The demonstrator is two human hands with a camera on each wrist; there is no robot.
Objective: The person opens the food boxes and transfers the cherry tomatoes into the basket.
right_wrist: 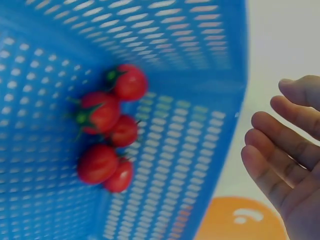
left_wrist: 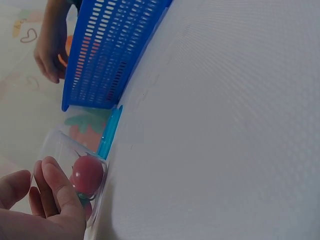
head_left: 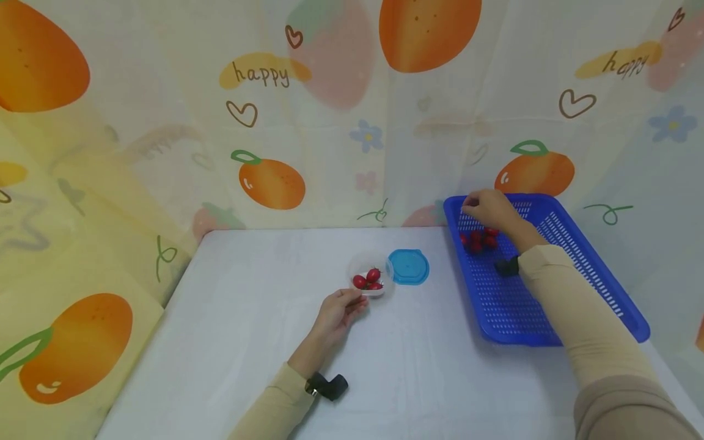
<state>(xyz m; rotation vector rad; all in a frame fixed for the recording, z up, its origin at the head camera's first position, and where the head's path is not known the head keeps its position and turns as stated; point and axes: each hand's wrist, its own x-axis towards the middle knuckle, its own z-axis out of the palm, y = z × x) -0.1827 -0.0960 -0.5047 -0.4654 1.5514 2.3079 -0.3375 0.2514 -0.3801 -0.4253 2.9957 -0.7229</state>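
Observation:
My left hand point(head_left: 335, 315) is at the near side of a small clear plastic container point(head_left: 375, 294), its fingers point(left_wrist: 60, 187) lightly bent against the wall and the thumb apart from them. Three cherry tomatoes point(head_left: 373, 275) show inside the container. Above the far left corner of a blue basket point(head_left: 497, 315) is my right hand point(head_left: 492, 211), its fingers loosely bent with nothing seen between them. Several red cherry tomatoes point(right_wrist: 100, 112) with green stems lie together in that basket, below the right hand. The left fingers partly hide the container in the left wrist view.
A blue lid point(head_left: 408, 267) lies flat just right of the container, between it and the basket. White cloth covers the table point(head_left: 247, 318). Behind it hangs a fruit-patterned curtain point(head_left: 330, 134), close to the basket's far edge.

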